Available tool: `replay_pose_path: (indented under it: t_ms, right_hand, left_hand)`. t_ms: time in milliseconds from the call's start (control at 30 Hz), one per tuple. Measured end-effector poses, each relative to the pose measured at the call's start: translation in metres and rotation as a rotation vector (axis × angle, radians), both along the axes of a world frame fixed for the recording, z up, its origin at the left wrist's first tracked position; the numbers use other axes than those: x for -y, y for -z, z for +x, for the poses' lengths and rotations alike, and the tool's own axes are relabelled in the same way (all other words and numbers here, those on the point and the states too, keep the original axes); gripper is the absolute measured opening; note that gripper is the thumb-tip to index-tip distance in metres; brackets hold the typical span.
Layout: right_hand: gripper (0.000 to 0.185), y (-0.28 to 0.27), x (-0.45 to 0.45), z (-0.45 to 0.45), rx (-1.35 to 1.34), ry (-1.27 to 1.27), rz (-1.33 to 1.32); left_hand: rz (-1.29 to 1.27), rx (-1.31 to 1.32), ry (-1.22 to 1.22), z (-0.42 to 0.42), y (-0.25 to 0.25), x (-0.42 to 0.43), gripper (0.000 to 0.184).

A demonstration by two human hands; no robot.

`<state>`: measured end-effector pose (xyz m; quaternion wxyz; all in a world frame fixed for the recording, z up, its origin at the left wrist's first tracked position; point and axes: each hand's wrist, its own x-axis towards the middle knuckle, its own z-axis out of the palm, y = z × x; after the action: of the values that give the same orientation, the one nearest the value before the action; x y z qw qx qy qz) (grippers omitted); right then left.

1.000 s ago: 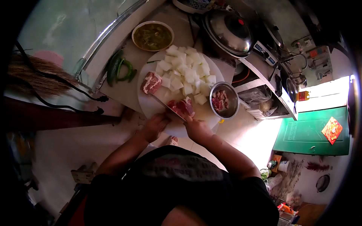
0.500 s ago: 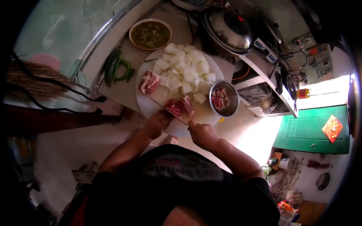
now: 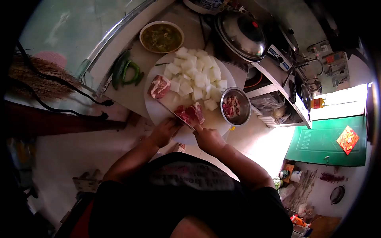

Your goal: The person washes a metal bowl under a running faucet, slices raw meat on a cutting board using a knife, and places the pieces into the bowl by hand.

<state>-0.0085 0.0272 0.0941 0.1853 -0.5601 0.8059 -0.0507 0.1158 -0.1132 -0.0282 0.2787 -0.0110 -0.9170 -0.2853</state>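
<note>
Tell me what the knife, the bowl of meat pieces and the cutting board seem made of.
Knife: probably steel, its blade thin and greyish. Bowl: likely stainless steel, silvery with shiny reflections. Cutting board: pale, smooth, perhaps plastic; no wood grain shows.

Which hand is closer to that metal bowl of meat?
The right hand: gripping the knife, it is on the near side of the metal bowl, slightly left. The left hand is also on the near side, but farther left.
</note>
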Motion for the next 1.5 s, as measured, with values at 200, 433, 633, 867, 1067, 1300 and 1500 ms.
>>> replay_pose_path:
  t_ms: [200,433,633,867,1067,1300,1500]
  right_hand:
    - [0.019,-0.013,-0.005,0.003,0.028,-0.037,0.195]
    - [0.019,0.017,0.032,0.007,0.097,0.020,0.103]
    - [0.019,0.000,0.013,0.004,0.073,0.058,0.066]
    - [0.019,-0.005,0.008,0.009,0.128,0.044,0.182]
    - [0.020,0.029,0.033,0.015,0.010,-0.018,0.085]
    - [0.022,-0.010,0.014,0.013,0.124,0.115,0.079]
    - [0.021,0.001,0.020,0.012,0.162,0.046,0.159]
  left_hand:
    - [-0.023,-0.046,-0.014,0.000,-0.003,0.000,0.035]
    - [-0.018,-0.064,-0.032,0.000,-0.005,-0.002,0.034]
    - [0.007,-0.052,-0.021,0.008,0.003,-0.001,0.032]
    - [-0.034,-0.075,0.001,0.008,0.008,0.000,0.036]
    - [-0.029,-0.021,-0.001,0.010,0.005,-0.001,0.033]
    - [-0.050,-0.031,0.011,0.018,0.009,0.000,0.035]
    - [-0.079,-0.021,0.029,0.016,0.007,0.002,0.037]
